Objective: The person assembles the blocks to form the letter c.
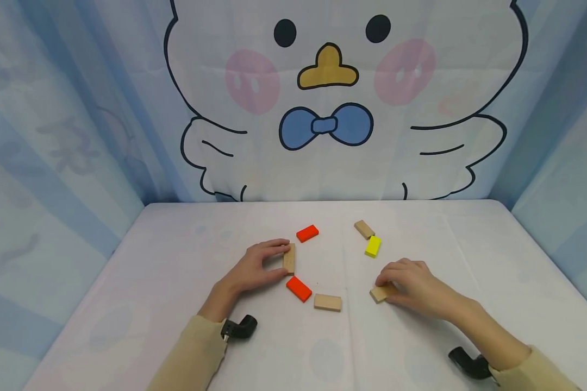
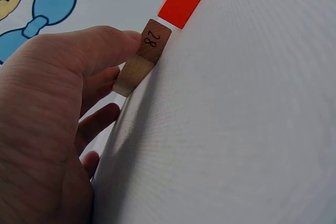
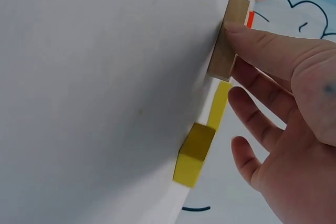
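My left hand [image 1: 256,266] pinches a plain wooden block [image 1: 289,259] between thumb and fingers, at its two ends. In the left wrist view, that block's near end bears the printed number 28, and the thumb of the left hand [image 2: 58,93] presses on it. On the right side, my right hand [image 1: 416,285] holds another wooden block [image 1: 381,294] close over the table, its far part hidden by the fingers. The right wrist view has the thumb of the right hand [image 3: 294,93] lying along this wooden block [image 3: 229,40], while the other fingers are spread behind.
One red block [image 1: 299,289] lies just in front of the left hand's block, another red block [image 1: 307,233] behind it. A wooden block [image 1: 328,303] rests between the hands. Behind the right hand, a yellow block [image 1: 373,246] meets a further wooden block [image 1: 364,229]. Patterned cloth [image 1: 323,168] hangs behind the table.
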The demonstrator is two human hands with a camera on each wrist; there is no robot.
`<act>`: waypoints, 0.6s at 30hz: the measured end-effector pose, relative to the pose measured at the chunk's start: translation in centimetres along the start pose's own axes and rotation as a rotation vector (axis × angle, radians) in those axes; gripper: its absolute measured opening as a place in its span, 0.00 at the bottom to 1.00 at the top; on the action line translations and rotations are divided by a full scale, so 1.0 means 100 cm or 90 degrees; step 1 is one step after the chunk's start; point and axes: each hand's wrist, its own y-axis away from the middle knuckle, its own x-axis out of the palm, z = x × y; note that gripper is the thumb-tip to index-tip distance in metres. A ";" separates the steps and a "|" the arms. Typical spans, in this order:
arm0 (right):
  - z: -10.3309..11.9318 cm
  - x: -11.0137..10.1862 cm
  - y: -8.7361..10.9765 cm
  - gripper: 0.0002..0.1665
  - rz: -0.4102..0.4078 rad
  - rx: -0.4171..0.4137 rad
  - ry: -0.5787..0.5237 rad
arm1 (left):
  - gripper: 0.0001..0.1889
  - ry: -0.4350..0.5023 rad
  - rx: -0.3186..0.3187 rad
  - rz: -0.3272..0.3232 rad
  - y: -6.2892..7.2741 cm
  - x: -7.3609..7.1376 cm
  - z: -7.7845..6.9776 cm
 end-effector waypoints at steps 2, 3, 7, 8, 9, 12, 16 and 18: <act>0.003 0.001 -0.003 0.18 0.004 -0.010 -0.004 | 0.28 0.000 0.001 -0.001 0.000 0.000 0.000; 0.005 0.001 -0.005 0.18 0.007 -0.015 -0.007 | 0.28 0.001 0.001 -0.002 0.000 -0.001 0.000; 0.013 0.004 -0.013 0.18 0.017 -0.038 -0.014 | 0.28 0.004 0.004 -0.002 -0.001 -0.001 0.000; 0.014 0.005 -0.015 0.17 0.021 -0.041 -0.016 | 0.28 0.004 0.006 -0.002 -0.001 -0.001 0.001; 0.016 0.007 -0.017 0.17 0.023 -0.045 -0.017 | 0.28 0.005 0.007 -0.002 -0.001 -0.001 0.001; 0.020 0.010 -0.021 0.16 0.030 -0.054 -0.017 | 0.28 0.005 0.010 -0.001 -0.001 -0.001 0.001; 0.026 0.013 -0.025 0.16 0.036 -0.063 -0.025 | 0.28 0.006 0.011 0.000 0.000 -0.001 0.000; 0.027 0.013 -0.025 0.16 0.038 -0.064 -0.027 | 0.28 0.007 0.012 0.001 -0.001 -0.001 0.000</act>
